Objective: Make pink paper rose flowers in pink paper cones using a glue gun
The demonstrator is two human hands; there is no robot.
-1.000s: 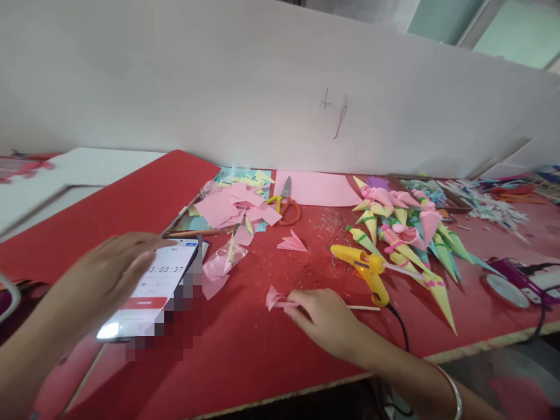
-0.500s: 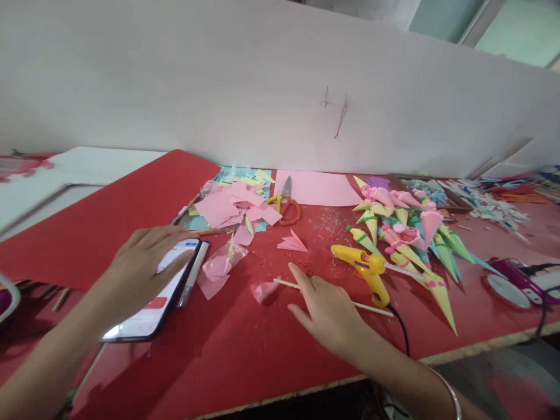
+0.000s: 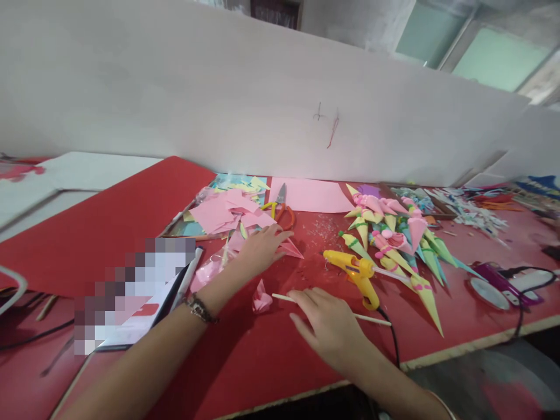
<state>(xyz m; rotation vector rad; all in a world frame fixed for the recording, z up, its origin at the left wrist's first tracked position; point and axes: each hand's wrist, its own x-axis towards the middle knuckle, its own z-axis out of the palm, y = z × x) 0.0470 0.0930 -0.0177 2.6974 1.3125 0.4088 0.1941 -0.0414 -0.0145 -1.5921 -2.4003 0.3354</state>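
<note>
My left hand reaches over the pink folded paper by the scissors, its fingers apart; whether they touch the paper I cannot tell. Over a thin pale stick on the red table lies my right hand, fingers spread and palm down. A small crumpled pink paper piece rests by the stick's left end. Beyond my right hand sits a yellow glue gun. Scissors with yellow and orange handles lie behind my left fingertips.
Pink paper pieces are heaped behind my left hand. A phone and a marker lie to the left. Yellow and pink paper cones are piled at the right, near a purple device. A white wall stands behind.
My left hand has moved right, from above the phone to the pink folded paper. My right hand stays over the stick. The whole view has shifted slightly.
</note>
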